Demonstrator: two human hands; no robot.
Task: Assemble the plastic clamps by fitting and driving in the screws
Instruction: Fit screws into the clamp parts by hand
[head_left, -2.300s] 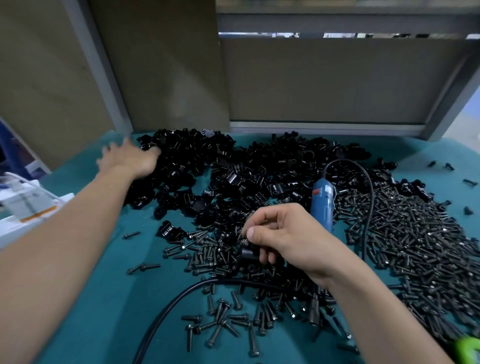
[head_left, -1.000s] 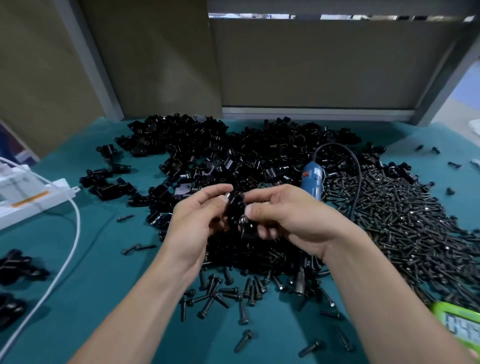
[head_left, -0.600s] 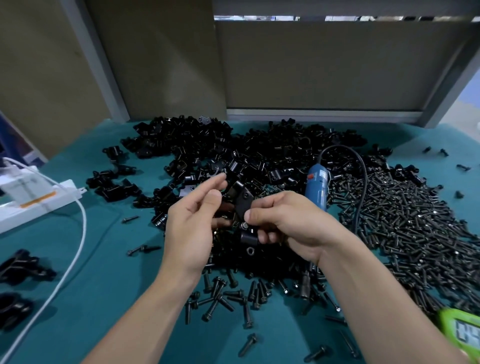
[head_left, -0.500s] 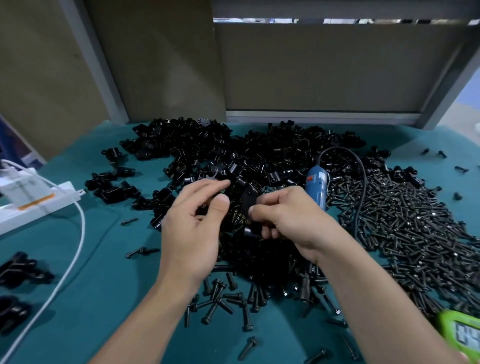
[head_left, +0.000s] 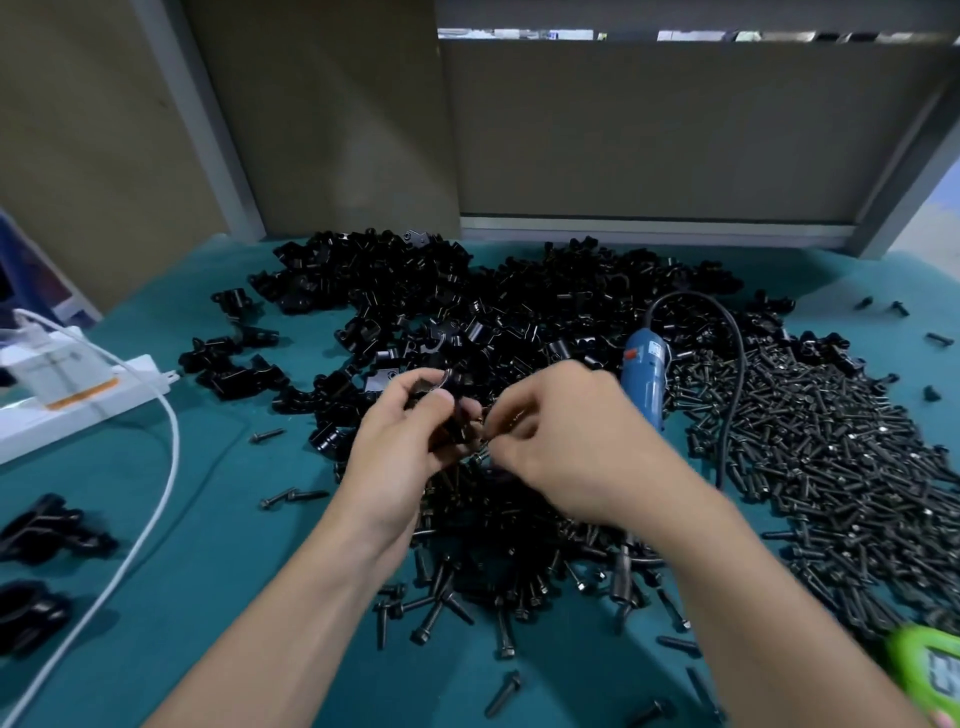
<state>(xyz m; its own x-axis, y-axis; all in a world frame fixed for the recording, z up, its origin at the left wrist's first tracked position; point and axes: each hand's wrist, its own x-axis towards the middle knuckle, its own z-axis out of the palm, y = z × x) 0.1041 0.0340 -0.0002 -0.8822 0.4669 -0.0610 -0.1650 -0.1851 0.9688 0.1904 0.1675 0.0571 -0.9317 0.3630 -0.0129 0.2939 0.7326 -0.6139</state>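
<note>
Our left hand (head_left: 397, 452) grips the clamp (head_left: 456, 415) steady so our right hand (head_left: 571, 447) can pinch in what we take for a screw (head_left: 487, 440).

Hands: two, left hand (head_left: 395, 457) and right hand (head_left: 576, 452). Power screwdriver (head_left: 644, 374), blue: one. Black cord (head_left: 735, 374): one. Power strip (head_left: 78, 402), white: one. White cable (head_left: 156, 499): one. Green timer (head_left: 930, 670): one. Clamp pieces (head_left: 467, 301): heaped, past counting. Screws (head_left: 831, 467): the same.

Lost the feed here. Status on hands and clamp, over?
Left hand grips clamp. Right hand pinches its other side; fit unclear. Blue driver lies unheld.
</note>
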